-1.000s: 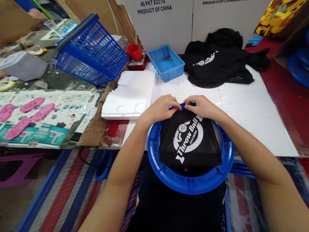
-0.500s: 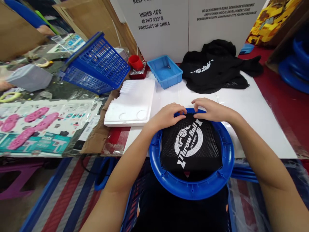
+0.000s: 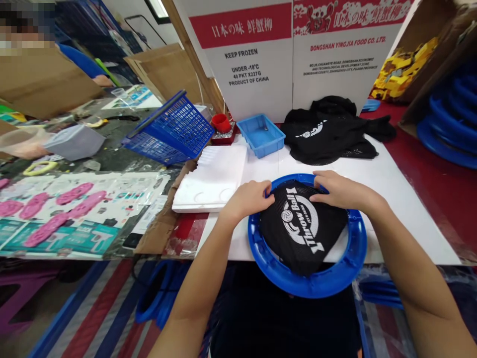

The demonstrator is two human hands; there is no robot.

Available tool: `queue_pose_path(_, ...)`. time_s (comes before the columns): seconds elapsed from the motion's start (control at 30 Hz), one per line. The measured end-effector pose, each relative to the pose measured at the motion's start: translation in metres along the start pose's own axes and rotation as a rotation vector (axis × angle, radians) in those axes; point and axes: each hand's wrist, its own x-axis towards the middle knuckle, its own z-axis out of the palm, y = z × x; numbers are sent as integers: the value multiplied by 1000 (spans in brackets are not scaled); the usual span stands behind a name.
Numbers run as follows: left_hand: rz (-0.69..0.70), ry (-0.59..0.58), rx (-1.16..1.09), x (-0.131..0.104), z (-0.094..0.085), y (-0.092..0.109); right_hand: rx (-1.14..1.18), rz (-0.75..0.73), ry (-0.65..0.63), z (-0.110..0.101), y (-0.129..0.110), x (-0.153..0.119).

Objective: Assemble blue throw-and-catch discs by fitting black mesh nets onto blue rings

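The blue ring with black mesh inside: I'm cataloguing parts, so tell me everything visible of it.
The blue ring is round, glossy, plastic-looking, with small ribs along its face. Its near part juts past the edge of the white sheet. Printed black mesh lies across its opening, leaving a near-right gap. The left hand and right hand touch its far rim; grip firmness is unclear.
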Motion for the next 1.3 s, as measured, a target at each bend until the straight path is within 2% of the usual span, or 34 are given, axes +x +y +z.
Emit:
queue_pose_path(0.1,-49,-398,-202,-10,-17,-1,-32,-1,-23,2,4,2)
queue_pose_path(0.13,-41,-451,-231,-10,-21,2,-8,-28,-36,5,5,4)
queue_pose_path(0.17,-6,-436,-229,-9,-24,5,28,-61,-41,8,6,7)
queue_pose_path(0.23,134,-267,-161,1,-24,15,109,-126,-17,16,8,14)
queue_pose_path(0.3,282,-64,-52,17,-17,25,183,-171,40,26,10,21)
queue_pose_path(0.37,366,18,13,36,-8,28,268,-179,98,33,13,26)
queue_pose_path(0.43,399,6,-50,51,0,24,358,-143,147,37,17,29)
queue_pose_path(0.53,362,-32,-313,63,9,11,468,-60,191,36,21,30)
queue_pose_path(0.67,267,-14,-516,65,17,-1,539,-1,199,31,20,29)
queue_pose_path(0.83,215,41,-705,70,30,-5,557,10,190,30,20,28)
queue_pose_path(0.93,178,31,-842,73,35,-8,557,5,224,33,22,29)
queue_pose_path(1.13,159,38,-888,76,36,-9,597,34,188,31,25,30)
queue_pose_path(1.3,160,41,-843,77,36,-7,526,16,125,23,23,30)
